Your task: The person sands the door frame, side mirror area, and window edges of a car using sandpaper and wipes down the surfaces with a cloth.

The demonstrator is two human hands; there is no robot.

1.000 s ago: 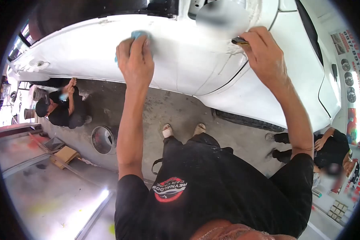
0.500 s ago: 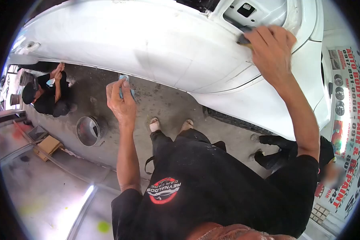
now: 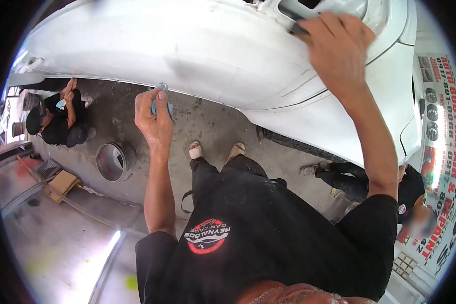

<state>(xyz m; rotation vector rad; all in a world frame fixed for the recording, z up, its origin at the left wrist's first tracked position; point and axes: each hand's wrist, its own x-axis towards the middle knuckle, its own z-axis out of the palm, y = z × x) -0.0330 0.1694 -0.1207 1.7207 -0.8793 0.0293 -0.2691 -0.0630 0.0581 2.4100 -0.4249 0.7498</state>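
The white car body panel point(image 3: 228, 61) spans the upper part of the view, with dull grey smudges on its surface. My right hand point(image 3: 339, 53) is closed over a dark pad with a yellowish edge point(image 3: 300, 31) at the panel, just below the window or door opening. The hand is smeared by motion, and most of the pad is hidden under the fingers. Below the panel's lower edge, my left hand point(image 3: 154, 116) pinches a crumpled light blue cloth point(image 3: 162, 88).
A metal bucket point(image 3: 112, 161) stands on the concrete floor point(image 3: 197, 121). One person point(image 3: 58, 114) crouches at the left; another person point(image 3: 410, 197) is low at the right, near a tyre point(image 3: 299, 145). A cardboard piece point(image 3: 62, 186) lies at lower left. A printed banner point(image 3: 441, 152) hangs at right.
My right hand has moved slightly up and left with the pad along the panel. The left hand keeps its grip on the cloth. The person at right has shifted, and the view has tilted a little.
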